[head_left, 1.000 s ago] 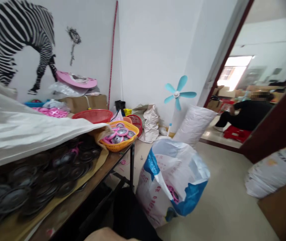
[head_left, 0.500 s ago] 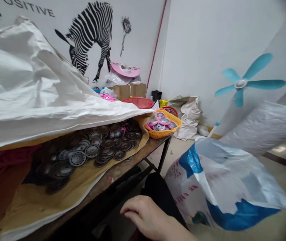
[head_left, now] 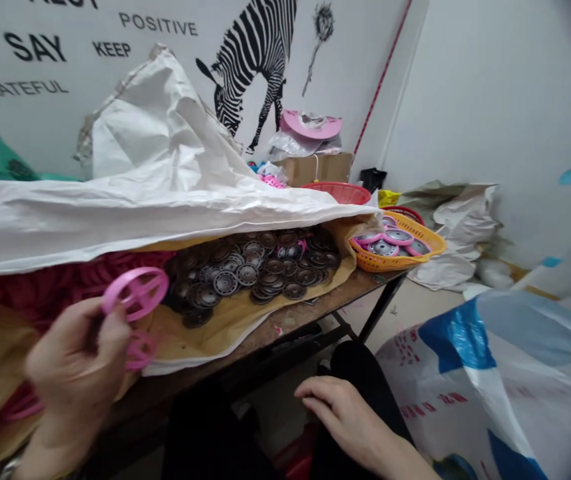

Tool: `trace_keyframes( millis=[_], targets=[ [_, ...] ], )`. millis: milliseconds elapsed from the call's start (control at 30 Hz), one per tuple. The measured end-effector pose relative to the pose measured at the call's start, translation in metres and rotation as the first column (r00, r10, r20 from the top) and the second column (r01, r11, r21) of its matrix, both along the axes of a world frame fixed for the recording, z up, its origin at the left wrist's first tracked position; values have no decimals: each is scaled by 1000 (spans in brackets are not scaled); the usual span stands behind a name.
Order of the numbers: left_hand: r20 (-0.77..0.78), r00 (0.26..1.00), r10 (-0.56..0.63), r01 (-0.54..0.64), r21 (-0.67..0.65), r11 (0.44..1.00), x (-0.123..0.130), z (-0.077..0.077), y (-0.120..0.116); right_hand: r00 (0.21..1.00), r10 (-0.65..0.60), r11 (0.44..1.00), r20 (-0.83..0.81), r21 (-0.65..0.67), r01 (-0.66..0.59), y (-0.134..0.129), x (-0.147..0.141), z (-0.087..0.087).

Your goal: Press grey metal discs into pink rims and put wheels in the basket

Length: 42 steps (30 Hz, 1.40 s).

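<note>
The left hand [head_left: 78, 360] pinches 1 discless pink spoked wheel [head_left: 138, 293] at centre-left, the lower-centre right hand [head_left: 345, 410] curls, grip untellable, while disc-fitted wheels [head_left: 398, 237] sit in the right-hand yellow basket [head_left: 383, 263] and loose grey discs [head_left: 247, 274] lie unjoined mid-frame!

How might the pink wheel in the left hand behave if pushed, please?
The pink wheel may roll on edge, given its round outline. Its openwork shape suggests lightness. It seems stiff, looking unbent in the left hand.

Head-worn view — forward and down
</note>
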<state>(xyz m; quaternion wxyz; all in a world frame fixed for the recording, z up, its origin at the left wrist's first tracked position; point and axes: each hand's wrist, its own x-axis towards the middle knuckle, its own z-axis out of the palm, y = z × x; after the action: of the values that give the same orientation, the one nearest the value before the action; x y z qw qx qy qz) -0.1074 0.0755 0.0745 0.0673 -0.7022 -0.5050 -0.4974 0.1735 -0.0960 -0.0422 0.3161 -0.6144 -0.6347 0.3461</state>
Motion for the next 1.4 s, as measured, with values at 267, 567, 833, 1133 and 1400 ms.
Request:
trace_keyframes(
  millis=[267, 567, 833, 1133, 1400],
  targets=[
    [-44, 959, -281, 256, -301, 919, 67, -18, 21, 999, 20, 1000, -25, 15, -20, -6, -6, 0],
    [-183, 952, -244, 151, -413, 898, 75, -39, 45, 999, 12, 1000, -30, -7, -12, -11, 0, -16],
    [224, 930, -290, 332, -178, 926, 68, -35, 33, 998, 39, 999, -53, 5, -39, -4, -9, -12],
    [671, 675, -307, 571, -210, 794, 76, -27, -28, 983, -12, 1000, -184, 15, 15, 3, -10, -8],
    [929, 371, 5, 891, -358, 280, 100, -66, -69, 810, -239, 963, -536, -27, 267, 25, -5, 14]
  ],
)
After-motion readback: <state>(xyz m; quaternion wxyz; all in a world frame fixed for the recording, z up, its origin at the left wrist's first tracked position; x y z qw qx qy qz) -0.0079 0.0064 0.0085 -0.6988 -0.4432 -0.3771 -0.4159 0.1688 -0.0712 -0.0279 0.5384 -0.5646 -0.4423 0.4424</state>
